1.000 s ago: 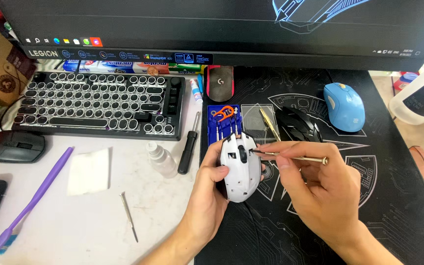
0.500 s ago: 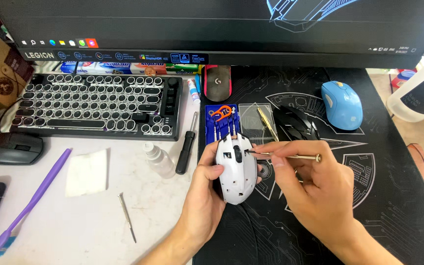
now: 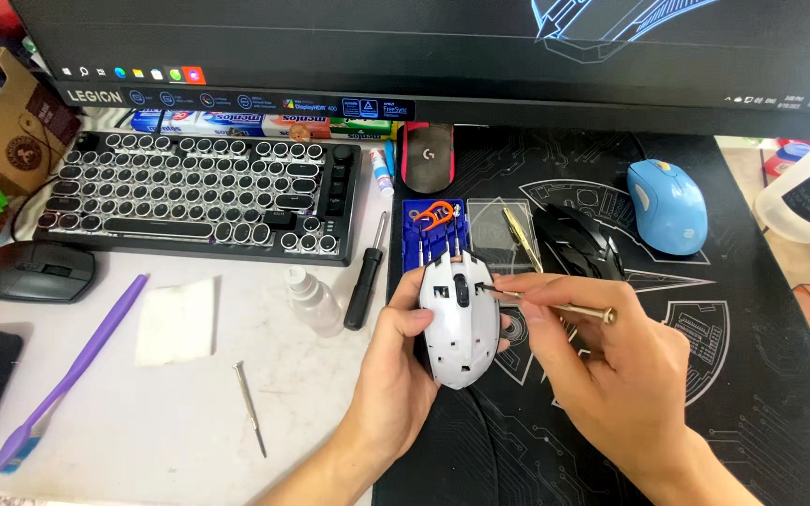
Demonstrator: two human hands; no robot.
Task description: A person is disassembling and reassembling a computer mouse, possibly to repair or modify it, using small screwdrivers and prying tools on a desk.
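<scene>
A white mouse shell point(image 3: 460, 319) sits upturned in the middle of the view, its inner side facing up, held just above the near edge of a black patterned mat point(image 3: 761, 375). The left hand point(image 3: 396, 375) cradles it from the left and below — fingers closed around the shell's sides, thumb along its left edge. The right hand point(image 3: 611, 365) pinches a thin brass-handled screwdriver point(image 3: 555, 305) between thumb and fingers; the tool lies nearly level, its tip touching the shell near the dark wheel slot at the upper middle.

Just behind the shell stands a blue tool holder point(image 3: 433, 230) with an orange piece on top, and beside it a clear plastic lid point(image 3: 499, 234). To the right of these lies a black mouse point(image 3: 578, 242), and further right a blue mouse point(image 3: 667, 206). A dark red and black mouse point(image 3: 427, 155) rests under the monitor point(image 3: 424, 47).

On the pale worktop point(image 3: 171, 422) to the left lie a black-handled screwdriver point(image 3: 365, 281), a small clear bottle point(image 3: 314, 300), a thin metal pick point(image 3: 250, 408), a white square wipe point(image 3: 175, 321) and a purple toothbrush point(image 3: 67, 375). A round-keyed keyboard point(image 3: 199, 192) sits behind them — a dark grey mouse point(image 3: 35, 272) near its left end.
</scene>
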